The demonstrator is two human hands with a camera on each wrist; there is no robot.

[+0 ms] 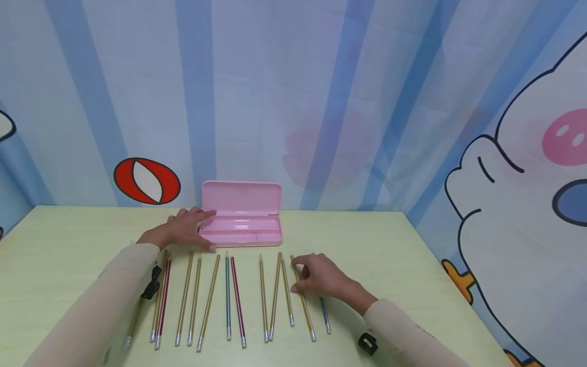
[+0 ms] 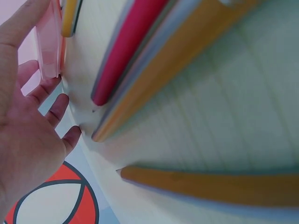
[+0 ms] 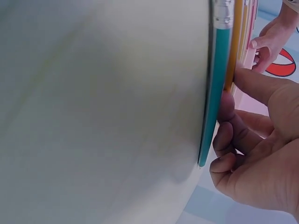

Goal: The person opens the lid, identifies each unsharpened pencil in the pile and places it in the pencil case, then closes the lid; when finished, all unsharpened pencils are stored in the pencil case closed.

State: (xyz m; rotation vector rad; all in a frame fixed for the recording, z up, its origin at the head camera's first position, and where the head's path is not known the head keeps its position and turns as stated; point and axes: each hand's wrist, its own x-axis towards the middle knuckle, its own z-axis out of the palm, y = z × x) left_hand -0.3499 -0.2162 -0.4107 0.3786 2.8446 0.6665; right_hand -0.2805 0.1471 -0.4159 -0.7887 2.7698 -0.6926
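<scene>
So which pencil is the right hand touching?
The gold pencil second from the right end of the row. The right hand has its fingers on the pointed end; the teal pencil beside it lies partly under the hand.

A pink pencil case (image 1: 241,214) of smooth, slightly glossy plastic lies open under the left grip (image 1: 185,228). By the right grip (image 1: 321,276), striped pencils (image 1: 237,295) show glossy lacquered barrels with metallic-looking silver end caps. The pale green surface (image 1: 412,265) beneath looks matt, with a faint wood-like grain. Soft, thin beige cloth sleeves (image 1: 87,316) cover both arms.
</scene>
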